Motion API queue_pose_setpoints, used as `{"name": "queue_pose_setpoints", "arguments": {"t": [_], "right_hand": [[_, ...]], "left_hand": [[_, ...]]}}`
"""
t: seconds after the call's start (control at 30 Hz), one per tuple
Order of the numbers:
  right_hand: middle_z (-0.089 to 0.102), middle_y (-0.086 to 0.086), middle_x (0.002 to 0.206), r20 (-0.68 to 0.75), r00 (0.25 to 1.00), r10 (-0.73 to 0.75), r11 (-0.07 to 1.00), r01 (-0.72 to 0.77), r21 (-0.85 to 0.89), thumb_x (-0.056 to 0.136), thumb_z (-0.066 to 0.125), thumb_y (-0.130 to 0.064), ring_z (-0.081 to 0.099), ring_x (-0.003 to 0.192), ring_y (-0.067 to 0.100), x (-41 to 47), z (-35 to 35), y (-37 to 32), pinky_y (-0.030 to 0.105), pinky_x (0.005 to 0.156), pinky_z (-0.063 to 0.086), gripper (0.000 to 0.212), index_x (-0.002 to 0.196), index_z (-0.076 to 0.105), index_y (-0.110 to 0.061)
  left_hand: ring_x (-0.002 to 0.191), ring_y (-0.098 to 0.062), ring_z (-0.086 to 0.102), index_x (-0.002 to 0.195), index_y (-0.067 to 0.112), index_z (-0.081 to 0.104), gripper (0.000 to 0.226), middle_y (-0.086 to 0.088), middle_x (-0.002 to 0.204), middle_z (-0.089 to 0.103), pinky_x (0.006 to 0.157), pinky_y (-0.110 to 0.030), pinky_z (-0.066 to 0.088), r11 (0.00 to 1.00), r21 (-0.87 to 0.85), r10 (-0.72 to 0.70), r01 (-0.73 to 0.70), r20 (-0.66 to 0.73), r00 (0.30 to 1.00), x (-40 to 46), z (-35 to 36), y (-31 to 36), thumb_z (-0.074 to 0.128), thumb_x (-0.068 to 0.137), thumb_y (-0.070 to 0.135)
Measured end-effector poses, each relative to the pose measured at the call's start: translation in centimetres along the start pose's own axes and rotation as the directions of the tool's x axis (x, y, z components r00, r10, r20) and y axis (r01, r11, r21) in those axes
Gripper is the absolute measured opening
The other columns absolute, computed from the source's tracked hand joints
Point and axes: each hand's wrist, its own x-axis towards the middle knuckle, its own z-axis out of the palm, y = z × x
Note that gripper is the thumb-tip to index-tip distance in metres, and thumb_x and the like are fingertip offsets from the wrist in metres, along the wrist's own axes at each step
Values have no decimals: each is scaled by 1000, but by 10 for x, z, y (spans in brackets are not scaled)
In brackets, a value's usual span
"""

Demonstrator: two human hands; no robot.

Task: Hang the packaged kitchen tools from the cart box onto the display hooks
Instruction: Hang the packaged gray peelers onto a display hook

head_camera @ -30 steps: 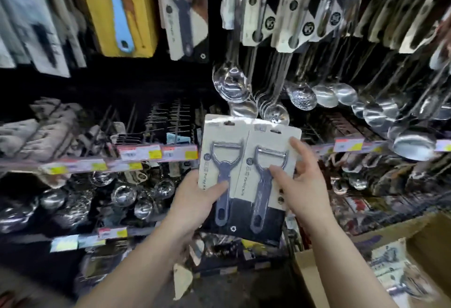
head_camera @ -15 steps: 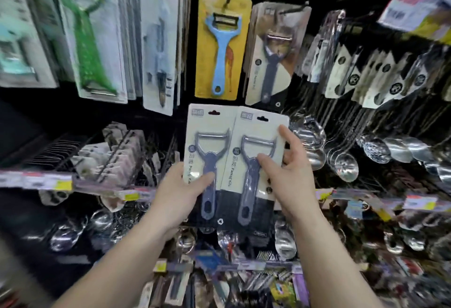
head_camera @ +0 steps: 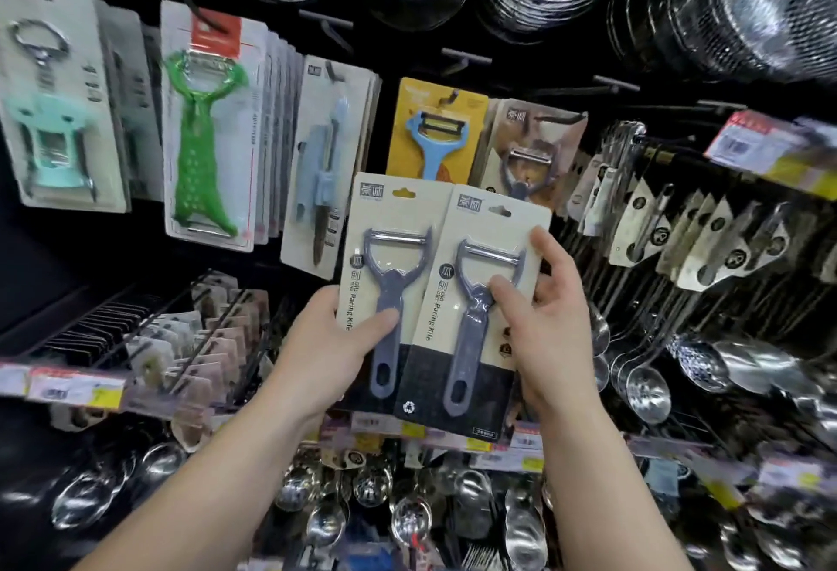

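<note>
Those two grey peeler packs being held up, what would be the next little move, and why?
Probably lift the packs toward the hook holding the matching grey peeler pack just above. The left hand grips the left pack, the right hand the right pack; their hang holes sit below that hook, on nothing yet.

Both forearms and hands (head_camera: 326,346) are bare, no sleeves showing.
</note>
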Motion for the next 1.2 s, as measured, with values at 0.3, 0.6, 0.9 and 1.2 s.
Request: {"name": "queue_pose_setpoints", "arguments": {"t": [0.3, 0.6, 0.9, 1.2], "right_hand": [[57, -7, 140, -3, 994, -107, 994, 107, -9, 95, 64, -11, 56, 127, 10, 31, -26, -10, 39, 105, 50, 54, 131, 45, -47], [47, -19, 147, 41, 975, -217, 972, 220, -88, 93, 65, -17, 45, 136, 3, 62, -49, -20, 41, 113, 41, 56, 134, 43, -49], [59, -15, 134, 109, 960, -258, 966, 256, 34, 93, 63, -7, 62, 113, -3, 81, -57, -36, 16, 88, 54, 56, 129, 45, -47], [60, -10, 135, 87, 953, -290, 956, 284, 74, 93, 64, -9, 62, 117, 4, 87, -64, -37, 33, 101, 52, 58, 134, 45, -45]], "left_hand": [[94, 2, 70, 102, 25, 72, 9, 18, 100, 77, 80, -22, 48, 997, -73, 22, -21, 13, 1000, 9, 30, 14, 66, 96, 22], [105, -7, 70, 109, 24, 72, 15, 13, 107, 77, 94, -35, 51, 997, -62, 42, -45, -42, 998, 15, 46, 23, 66, 96, 29], [105, -20, 72, 104, 18, 74, 13, 4, 106, 78, 104, -56, 47, 991, -113, 48, -68, -170, 984, 13, 48, 26, 66, 96, 24], [105, -19, 73, 105, 18, 73, 13, 4, 105, 79, 105, -55, 47, 988, -139, 37, -63, -180, 983, 5, 56, 32, 65, 95, 22]]}}
